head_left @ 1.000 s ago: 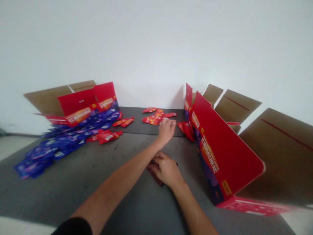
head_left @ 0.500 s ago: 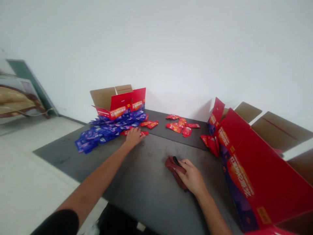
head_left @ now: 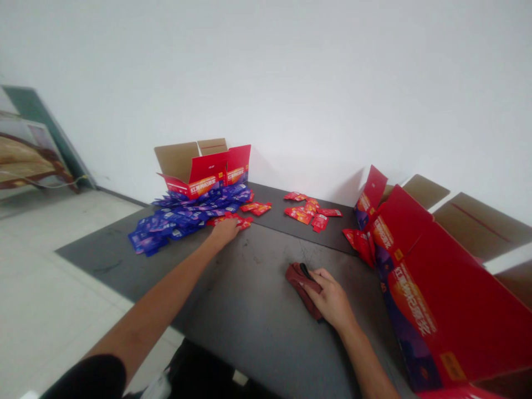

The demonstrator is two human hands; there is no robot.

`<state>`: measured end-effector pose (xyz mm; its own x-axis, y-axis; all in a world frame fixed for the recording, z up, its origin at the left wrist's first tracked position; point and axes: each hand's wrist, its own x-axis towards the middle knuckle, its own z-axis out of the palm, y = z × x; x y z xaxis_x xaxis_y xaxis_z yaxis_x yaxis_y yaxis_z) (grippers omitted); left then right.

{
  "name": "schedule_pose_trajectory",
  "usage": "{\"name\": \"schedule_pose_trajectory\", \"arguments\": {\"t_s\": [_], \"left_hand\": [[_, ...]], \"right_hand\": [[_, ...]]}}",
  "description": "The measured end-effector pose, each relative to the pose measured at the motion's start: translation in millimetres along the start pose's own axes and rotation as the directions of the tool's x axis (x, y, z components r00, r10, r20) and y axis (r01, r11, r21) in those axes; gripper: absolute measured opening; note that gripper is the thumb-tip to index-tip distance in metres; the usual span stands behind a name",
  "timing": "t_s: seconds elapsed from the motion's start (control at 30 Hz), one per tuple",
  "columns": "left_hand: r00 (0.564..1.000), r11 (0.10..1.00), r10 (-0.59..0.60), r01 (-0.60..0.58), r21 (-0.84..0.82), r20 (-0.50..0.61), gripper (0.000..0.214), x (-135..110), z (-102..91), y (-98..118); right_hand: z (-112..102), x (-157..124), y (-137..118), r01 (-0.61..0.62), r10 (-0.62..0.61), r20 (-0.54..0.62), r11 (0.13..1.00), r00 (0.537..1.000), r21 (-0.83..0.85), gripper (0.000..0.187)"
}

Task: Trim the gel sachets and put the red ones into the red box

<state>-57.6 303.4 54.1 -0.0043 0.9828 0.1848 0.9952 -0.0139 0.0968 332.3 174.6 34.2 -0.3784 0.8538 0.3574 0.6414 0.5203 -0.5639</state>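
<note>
My left hand (head_left: 224,233) reaches to the near side of a few red sachets (head_left: 244,221), its fingers stretched out over their edge. Beside it spreads a heap of blue-purple sachets (head_left: 177,219). Above the middle of the dark table (head_left: 245,299), my right hand (head_left: 333,299) is closed around a folded brown cloth (head_left: 302,285) with a black edge. The cloth rests on the tabletop or just over it. Parts of the left fingertips are hard to make out against the red sachets.
An opened red carton (head_left: 208,174) stands behind the blue heap. A larger opened red carton (head_left: 453,282) fills the right side, with red sachets (head_left: 361,245) against it. More red sachets (head_left: 310,210) lie near the white wall (head_left: 291,100). A sofa (head_left: 29,163) stands far left.
My left hand has drawn back slightly toward me, uncovering more of the red sachets. My right hand still grips the cloth in nearly the same place. The view has shifted a little.
</note>
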Motion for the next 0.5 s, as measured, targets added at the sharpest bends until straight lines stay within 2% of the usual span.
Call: {"name": "schedule_pose_trajectory", "arguments": {"t_s": [0.23,0.37,0.5], "left_hand": [[0.988,1.0,-0.014,0.016,0.016,-0.152,0.044,-18.0,-7.8,0.9],[0.975,1.0,-0.01,0.011,0.002,-0.22,0.04,-25.1,-20.8,-3.9],[0.953,0.999,0.02,-0.03,-0.028,-0.302,0.04,-39.7,-39.7,10.5]], "right_hand": [[0.2,0.0,2.4,-0.003,0.003,0.002,1.0,1.0,0.007,0.032],[0.3,-0.1,2.0,0.011,-0.011,0.004,1.0,1.0,0.002,0.032],[-0.1,0.5,4.2,0.016,-0.016,0.004,1.0,1.0,0.0,0.032]]}}
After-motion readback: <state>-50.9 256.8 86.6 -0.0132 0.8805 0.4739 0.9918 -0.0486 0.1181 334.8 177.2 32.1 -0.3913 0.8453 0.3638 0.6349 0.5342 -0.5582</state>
